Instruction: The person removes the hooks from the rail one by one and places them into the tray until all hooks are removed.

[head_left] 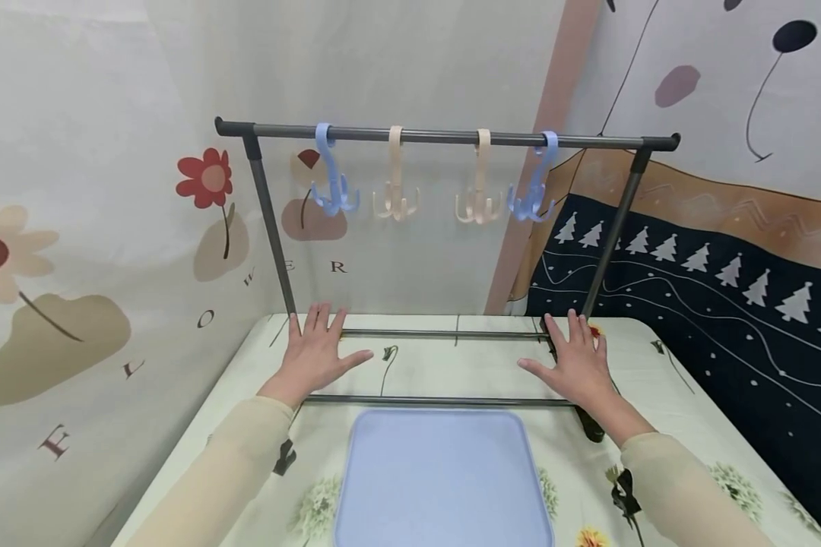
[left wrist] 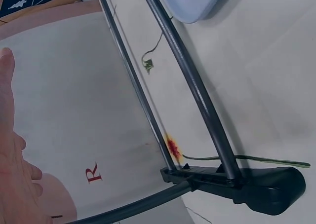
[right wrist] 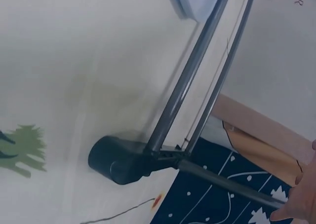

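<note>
My left hand [head_left: 315, 353] is held out with fingers spread and holds nothing, near the left post of a dark grey garment rack [head_left: 445, 137]. Near the right post, my right hand [head_left: 576, 363] is spread the same way, also holding nothing; whether it touches the post is unclear. From the rack's top bar hang a left blue hook [head_left: 334, 186], a left beige hook [head_left: 396, 186], a right beige hook [head_left: 480, 186] and a right blue hook [head_left: 534, 190]. Each has several upturned prongs. A light blue tray [head_left: 443, 479] lies in front of the rack.
Two lower bars join the rack's feet, including a black right foot [right wrist: 118, 160] and left foot [left wrist: 276, 189]. The table [head_left: 232, 425] wears a flower-printed cloth. Printed curtains [head_left: 144, 91] stand behind and to the left, with dark tree-patterned fabric [head_left: 711, 334] at right.
</note>
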Motion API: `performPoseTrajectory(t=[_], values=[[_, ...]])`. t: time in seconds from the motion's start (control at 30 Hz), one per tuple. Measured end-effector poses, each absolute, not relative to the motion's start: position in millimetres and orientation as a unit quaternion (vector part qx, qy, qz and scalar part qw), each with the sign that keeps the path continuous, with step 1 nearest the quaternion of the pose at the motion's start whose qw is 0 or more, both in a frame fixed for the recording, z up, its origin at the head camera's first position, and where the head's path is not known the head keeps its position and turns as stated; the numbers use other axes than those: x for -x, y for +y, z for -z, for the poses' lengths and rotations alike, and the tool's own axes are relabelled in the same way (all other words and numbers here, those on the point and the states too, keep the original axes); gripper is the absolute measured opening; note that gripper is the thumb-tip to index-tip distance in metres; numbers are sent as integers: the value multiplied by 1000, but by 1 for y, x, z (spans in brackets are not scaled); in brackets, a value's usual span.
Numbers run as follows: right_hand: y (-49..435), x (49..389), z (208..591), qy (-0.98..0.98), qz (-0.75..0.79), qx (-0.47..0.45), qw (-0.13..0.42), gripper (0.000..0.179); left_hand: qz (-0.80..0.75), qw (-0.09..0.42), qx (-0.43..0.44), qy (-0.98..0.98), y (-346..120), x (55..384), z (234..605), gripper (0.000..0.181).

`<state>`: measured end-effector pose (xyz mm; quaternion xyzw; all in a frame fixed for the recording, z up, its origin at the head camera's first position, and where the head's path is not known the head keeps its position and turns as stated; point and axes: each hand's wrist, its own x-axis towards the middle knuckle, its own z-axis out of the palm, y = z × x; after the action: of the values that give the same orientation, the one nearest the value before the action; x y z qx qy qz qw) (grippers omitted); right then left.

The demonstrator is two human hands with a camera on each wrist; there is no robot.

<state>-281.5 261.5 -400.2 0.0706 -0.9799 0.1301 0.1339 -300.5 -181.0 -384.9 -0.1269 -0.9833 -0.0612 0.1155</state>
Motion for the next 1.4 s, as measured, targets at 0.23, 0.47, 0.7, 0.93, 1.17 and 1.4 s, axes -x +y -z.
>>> performPoseTrajectory(t=[0.23,0.47,0.7,0.93,1.17,1.4], values=[[274,284,393,-975,-146,-57,160,105,80,116,125,-982,-186,300,376,103],[283,285,387,-966,-173,-45,187,103,116,137,124,-976,-189,298,371,102],[290,287,381,-951,-217,-28,220,101,142,159,126,-969,-189,299,370,99],[294,292,377,-944,-260,10,203,100,184,163,123,-962,-189,300,367,97],[298,298,376,-932,-300,34,200,100,247,149,115,-951,-188,299,363,94],[303,304,373,-911,-358,52,197,95,326,121,89,-934,-187,299,362,93]])
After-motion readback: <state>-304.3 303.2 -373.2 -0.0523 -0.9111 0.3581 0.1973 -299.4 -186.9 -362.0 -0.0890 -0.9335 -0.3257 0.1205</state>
